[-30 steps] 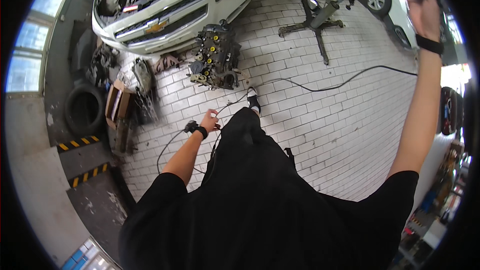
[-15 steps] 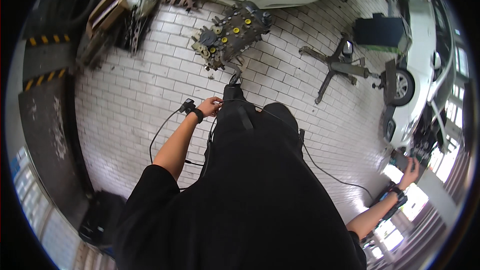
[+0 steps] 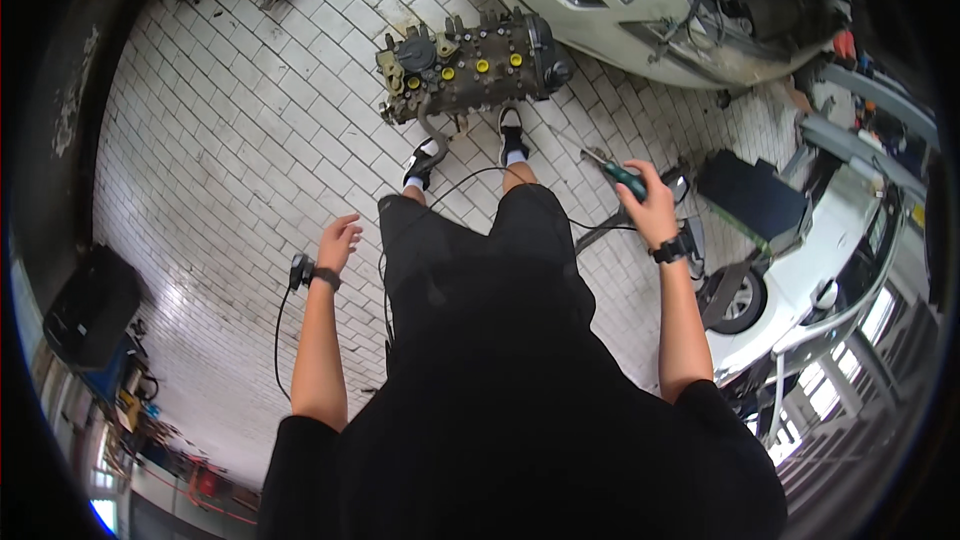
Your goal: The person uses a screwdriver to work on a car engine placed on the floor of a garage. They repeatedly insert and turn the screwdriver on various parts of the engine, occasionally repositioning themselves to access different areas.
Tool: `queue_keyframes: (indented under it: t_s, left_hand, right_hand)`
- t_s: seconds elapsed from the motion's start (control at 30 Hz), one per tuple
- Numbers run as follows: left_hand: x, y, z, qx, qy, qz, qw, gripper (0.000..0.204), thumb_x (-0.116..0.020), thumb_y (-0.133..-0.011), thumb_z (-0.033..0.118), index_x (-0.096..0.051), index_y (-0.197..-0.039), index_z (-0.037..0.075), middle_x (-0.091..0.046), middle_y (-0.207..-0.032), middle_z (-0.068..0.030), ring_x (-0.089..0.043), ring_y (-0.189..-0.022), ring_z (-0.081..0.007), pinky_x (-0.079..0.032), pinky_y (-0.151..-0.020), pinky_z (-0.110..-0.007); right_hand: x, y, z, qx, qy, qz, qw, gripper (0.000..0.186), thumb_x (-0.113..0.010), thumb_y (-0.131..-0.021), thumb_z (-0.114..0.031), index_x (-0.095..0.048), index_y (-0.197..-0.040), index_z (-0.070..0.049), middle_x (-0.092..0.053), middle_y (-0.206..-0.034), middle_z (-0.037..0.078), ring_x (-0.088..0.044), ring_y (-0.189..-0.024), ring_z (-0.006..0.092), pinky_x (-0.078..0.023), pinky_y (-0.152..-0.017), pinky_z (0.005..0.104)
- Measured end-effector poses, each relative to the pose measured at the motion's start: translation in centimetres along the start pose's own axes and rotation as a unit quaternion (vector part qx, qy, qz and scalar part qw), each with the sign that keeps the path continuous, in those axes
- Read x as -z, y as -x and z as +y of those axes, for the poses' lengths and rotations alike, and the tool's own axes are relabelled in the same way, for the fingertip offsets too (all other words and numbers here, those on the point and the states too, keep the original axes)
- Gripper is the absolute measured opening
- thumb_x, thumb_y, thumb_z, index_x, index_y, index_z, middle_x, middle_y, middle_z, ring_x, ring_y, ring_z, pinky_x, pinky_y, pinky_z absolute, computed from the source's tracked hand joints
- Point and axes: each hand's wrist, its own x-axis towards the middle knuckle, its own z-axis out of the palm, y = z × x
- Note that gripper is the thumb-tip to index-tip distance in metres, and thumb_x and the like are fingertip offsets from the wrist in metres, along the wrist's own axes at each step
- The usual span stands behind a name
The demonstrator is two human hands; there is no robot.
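In front of my feet lies an engine, long and dark, with yellow round plugs along its top and a hose at its near side. My right hand is closed round a hand tool with a dark green grip. The tool's slim metal end points up and left, toward the engine, but does not touch it. I cannot make out the exact kind of tool. My left hand hangs beside my left thigh, fingers loosely bent and apart, holding nothing.
A pale car front stands beyond the engine. On the right are a dark box, a metal stand partly hidden by my right arm, and a white car. A thin cable crosses my legs. A black case sits far left.
My view has swung, and the engine now lies straighter across it. My right hand has come from the far right to the front with the green-gripped tool showing. My left hand hangs away from my leg.
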Motion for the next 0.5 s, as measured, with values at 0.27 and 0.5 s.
queue_keyframes:
  t_s: [0.27, 0.5]
  left_hand:
    - [-15.9, -1.7, 8.3, -0.01, 0.301, 0.127, 0.945, 0.036, -0.057, -0.105, 0.03, -0.064, -0.133, 0.008, -0.071, -0.102, -0.0034, -0.069, -0.093, -0.0134, -0.053, -0.077, -0.027]
    - [-34.2, -17.9, 11.6, -0.033, 0.305, -0.074, 0.949, 0.03, -0.053, -0.109, 0.024, -0.065, -0.131, 0.007, -0.071, -0.103, -0.0028, -0.069, -0.094, -0.0111, -0.053, -0.078, -0.023]
  right_hand:
    - [-6.9, -14.8, 7.2, 0.14, 0.008, -0.07, 0.988, 0.028, -0.072, -0.09, -0.015, -0.067, -0.116, -0.008, -0.072, -0.101, 0.018, -0.07, -0.089, 0.0406, -0.057, -0.075, 0.0443]
    - [-12.1, -17.4, 11.5, 0.114, 0.01, -0.083, 0.99, 0.029, -0.073, -0.09, -0.015, -0.068, -0.118, -0.012, -0.071, -0.097, 0.014, -0.07, -0.085, 0.0372, -0.057, -0.074, 0.043]
